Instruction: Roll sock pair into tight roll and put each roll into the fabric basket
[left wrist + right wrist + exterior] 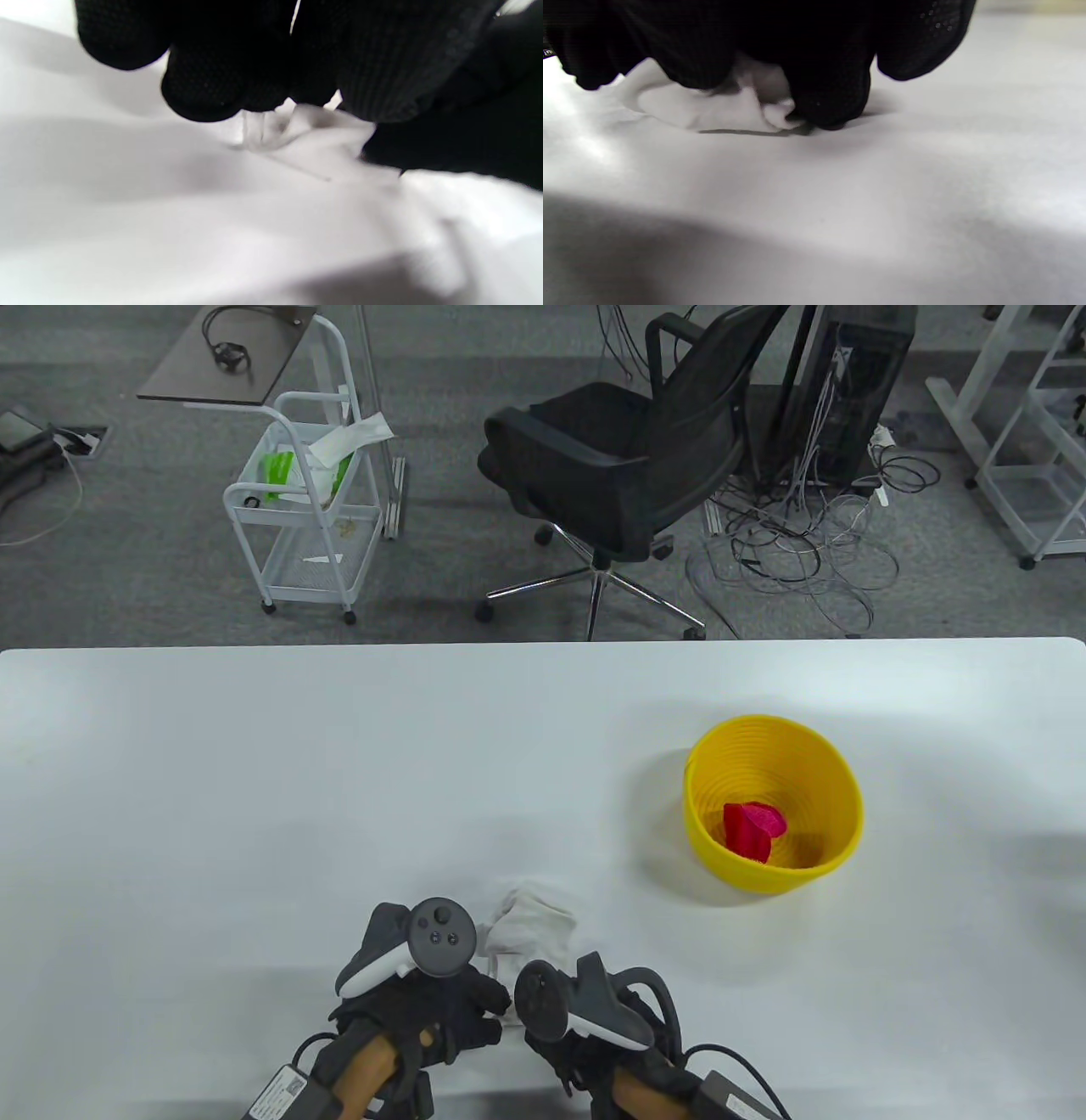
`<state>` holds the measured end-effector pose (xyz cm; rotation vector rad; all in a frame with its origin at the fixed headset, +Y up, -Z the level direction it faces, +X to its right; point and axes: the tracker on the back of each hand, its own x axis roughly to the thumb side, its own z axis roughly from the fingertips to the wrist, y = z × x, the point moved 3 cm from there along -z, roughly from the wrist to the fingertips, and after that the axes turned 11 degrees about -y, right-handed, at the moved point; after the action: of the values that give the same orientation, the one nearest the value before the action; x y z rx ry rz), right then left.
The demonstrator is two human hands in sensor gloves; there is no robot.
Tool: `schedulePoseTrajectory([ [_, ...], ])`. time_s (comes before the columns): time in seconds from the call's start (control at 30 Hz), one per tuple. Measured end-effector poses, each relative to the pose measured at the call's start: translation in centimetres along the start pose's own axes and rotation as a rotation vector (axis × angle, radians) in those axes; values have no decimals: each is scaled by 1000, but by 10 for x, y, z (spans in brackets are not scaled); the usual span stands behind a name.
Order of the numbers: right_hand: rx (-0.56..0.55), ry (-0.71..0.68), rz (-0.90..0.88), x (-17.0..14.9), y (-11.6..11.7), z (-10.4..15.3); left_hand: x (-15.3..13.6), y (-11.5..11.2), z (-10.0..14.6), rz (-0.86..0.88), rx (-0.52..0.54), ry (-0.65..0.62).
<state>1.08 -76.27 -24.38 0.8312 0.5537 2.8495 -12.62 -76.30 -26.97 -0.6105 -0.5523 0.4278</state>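
A white sock pair point(530, 929) lies bunched on the white table point(254, 780) near the front edge. My left hand point(475, 1005) grips its near end with curled fingers point(203, 84), white cloth point(322, 140) showing under them. My right hand point(543, 1027) sits close beside it, its fingertips point(831, 106) curled onto the sock point(712, 106) and pinching a fold against the table. To the right stands the yellow fabric basket point(772, 806), holding a red sock roll point(751, 830).
Beyond the table's far edge stand a black office chair point(628, 449), a white wire cart point(305, 500) and a tangle of cables point(797, 534) on the floor. The table's far edge point(543, 645) runs straight across.
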Motion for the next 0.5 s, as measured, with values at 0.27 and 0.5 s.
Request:
schedulePoseTrajectory([
  [0.27, 23, 21, -71, -7, -1, -2, 6, -8, -15, -135, 47, 6],
  [0.5, -201, 10, 32, -8, -35, 16, 0, -9, -18, -81, 46, 17],
])
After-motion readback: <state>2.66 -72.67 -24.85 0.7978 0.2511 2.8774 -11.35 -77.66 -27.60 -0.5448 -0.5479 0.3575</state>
